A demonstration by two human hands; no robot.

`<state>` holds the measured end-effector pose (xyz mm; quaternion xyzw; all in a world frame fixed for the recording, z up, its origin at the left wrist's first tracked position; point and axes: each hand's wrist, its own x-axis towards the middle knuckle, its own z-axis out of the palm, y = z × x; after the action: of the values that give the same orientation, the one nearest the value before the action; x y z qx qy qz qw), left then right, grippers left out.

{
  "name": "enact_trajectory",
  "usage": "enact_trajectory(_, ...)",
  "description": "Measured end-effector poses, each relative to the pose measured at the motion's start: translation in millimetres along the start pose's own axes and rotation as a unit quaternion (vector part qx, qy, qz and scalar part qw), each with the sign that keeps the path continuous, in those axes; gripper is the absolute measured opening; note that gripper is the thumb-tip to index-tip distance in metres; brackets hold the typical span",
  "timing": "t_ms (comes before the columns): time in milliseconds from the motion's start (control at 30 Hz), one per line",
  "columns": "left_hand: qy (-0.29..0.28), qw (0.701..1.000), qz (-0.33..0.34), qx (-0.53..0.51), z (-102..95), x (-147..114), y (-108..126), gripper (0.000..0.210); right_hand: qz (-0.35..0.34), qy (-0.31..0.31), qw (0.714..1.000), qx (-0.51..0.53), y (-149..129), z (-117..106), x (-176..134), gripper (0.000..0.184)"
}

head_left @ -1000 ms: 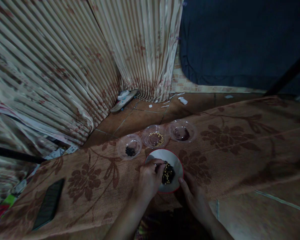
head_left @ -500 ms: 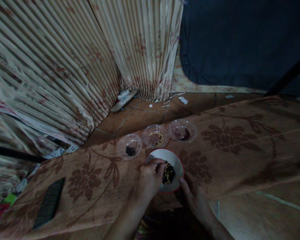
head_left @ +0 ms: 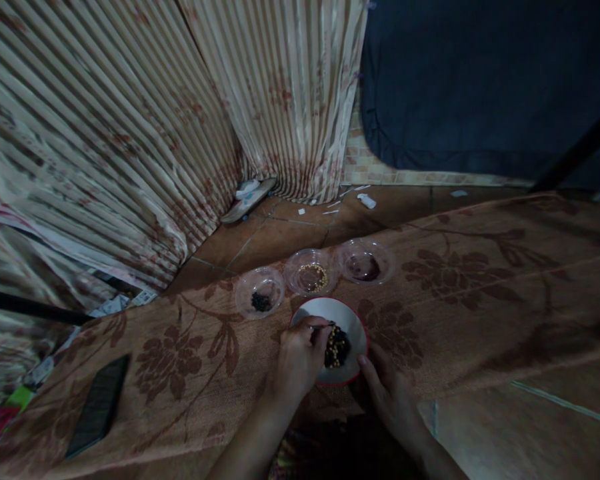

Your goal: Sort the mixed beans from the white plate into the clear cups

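Observation:
A white bowl with a red rim (head_left: 325, 308) holds a mix of dark and pale yellow beans (head_left: 338, 348). Over its left side reaches my left hand (head_left: 299, 355), thumb and fingertips pinched together at the edge of the mix; whatever is between them is too small to make out. My right hand (head_left: 389, 385) grips the bowl's lower right rim, the thumb on the edge and the other fingers partly hidden. Just beyond stand three clear plastic bowls: the left bowl (head_left: 257, 279) has black beans, the middle bowl (head_left: 294, 272) yellow ones, the right bowl (head_left: 347, 261) dark reddish ones.
A brown flower-patterned cloth (head_left: 460, 333) covers the long surface. A dark phone (head_left: 99, 405) lies at its left. Behind are a striped curtain (head_left: 280, 100), a sandal (head_left: 250, 200) and white scraps on the tiled floor (head_left: 300, 230). Dark blue fabric (head_left: 480, 80) hangs at upper right.
Almost nothing differs. My left fingertips stay pinched at the beans, and my right hand keeps its grip on the rim.

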<state>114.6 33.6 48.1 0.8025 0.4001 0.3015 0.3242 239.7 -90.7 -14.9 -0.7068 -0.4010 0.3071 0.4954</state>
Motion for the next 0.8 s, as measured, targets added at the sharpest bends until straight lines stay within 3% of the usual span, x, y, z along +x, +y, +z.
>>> enact_trajectory(467, 0.01, 1.0, -0.013, 0.001, 2.8, 0.3, -1.7, 0.016, 0.002, -0.001, 1.0, -0.006, 2.5, 0.8, 0.5, 0.044)
enact_trajectory(800, 0.048, 0.995, -0.058, -0.067, 1.0, 0.4, -4.4, 0.012, -0.004, -0.005, 1.0, 0.01, -0.4, 0.1, 1.1, 0.041)
